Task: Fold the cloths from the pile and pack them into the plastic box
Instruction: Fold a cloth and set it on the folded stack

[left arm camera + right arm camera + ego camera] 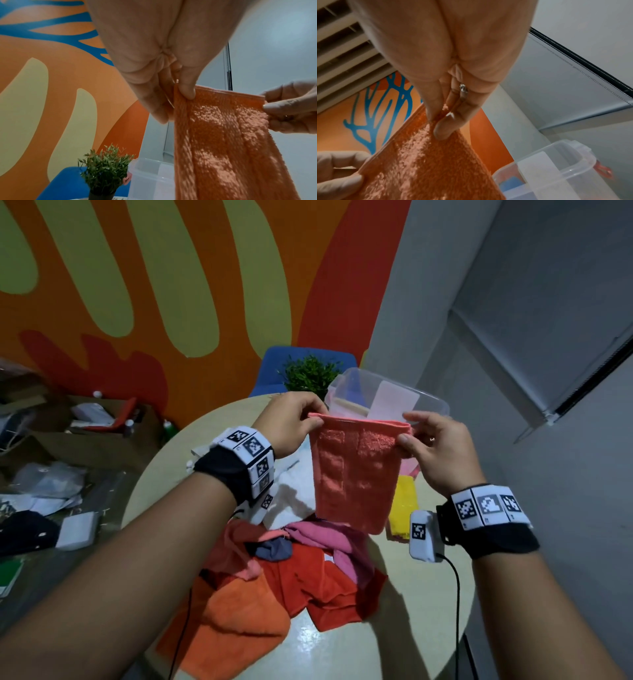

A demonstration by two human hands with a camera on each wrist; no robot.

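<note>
A salmon-pink terry cloth (356, 474) hangs in the air above the round table (424, 604), stretched by its top corners. My left hand (294, 419) pinches the top left corner, seen close as thumb and fingers on the hem (180, 94). My right hand (431, 443) pinches the top right corner (443, 121). Behind the cloth stands the clear plastic box (387, 395), also in the wrist views (147, 178) (556, 169). Below lies the pile of cloths (291, 570) in red, orange, pink and grey.
A yellow cloth (402, 508) lies on the table right of the hanging cloth. A small potted plant (310, 374) and a blue chair (274, 371) stand behind the table. Cardboard boxes and clutter (68, 440) fill the floor at left.
</note>
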